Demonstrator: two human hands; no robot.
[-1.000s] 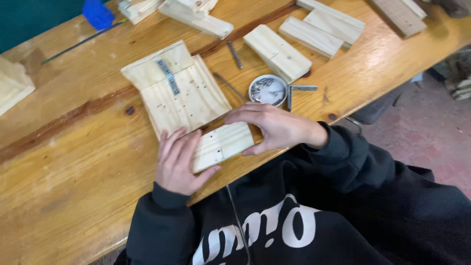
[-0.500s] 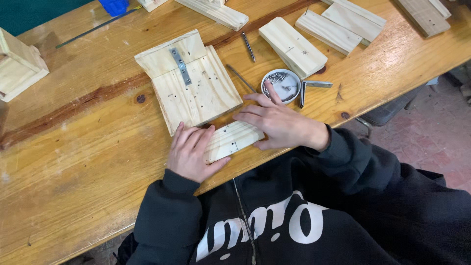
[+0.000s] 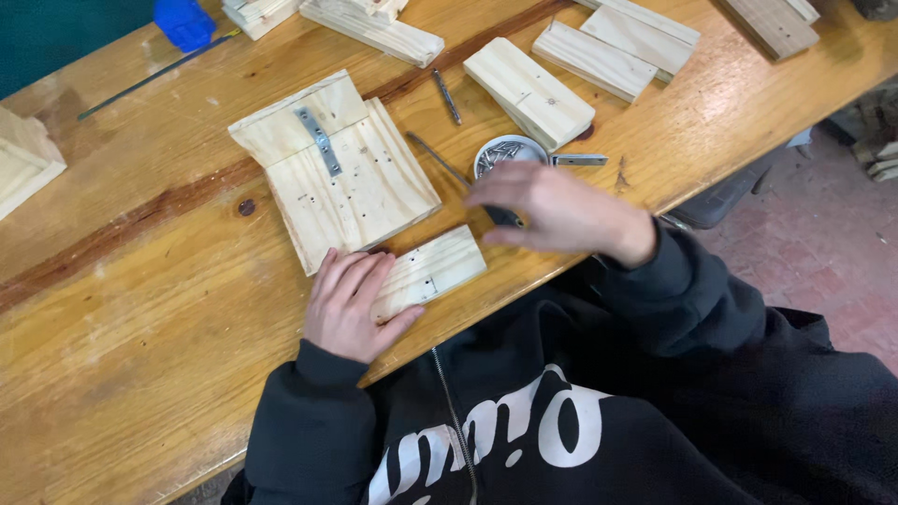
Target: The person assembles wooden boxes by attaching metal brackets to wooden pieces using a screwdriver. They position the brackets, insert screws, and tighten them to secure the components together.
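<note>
My left hand [image 3: 348, 301] lies flat on the near end of a small pale wooden block [image 3: 440, 266] and presses it onto the workbench [image 3: 140, 309]. The block sits against the front edge of a larger pine panel [image 3: 351, 182], which has a narrow metal strip [image 3: 318, 140] screwed across its joint. My right hand [image 3: 561, 210] is blurred and hovers above the bench just in front of a round tin of screws [image 3: 505, 150]. Its fingers are stretched out, and I see nothing in them.
Several pine planks lie at the back, among them one [image 3: 528, 92] next to the tin and another [image 3: 613, 45] behind it. A flat metal plate [image 3: 580, 160] and two long screws [image 3: 447, 95] lie loose. A blue object [image 3: 184, 21] sits far left. The bench's front edge runs under my arms.
My right hand has lifted off the small block and moved right, toward the tin of screws. My left hand still holds the block down.
</note>
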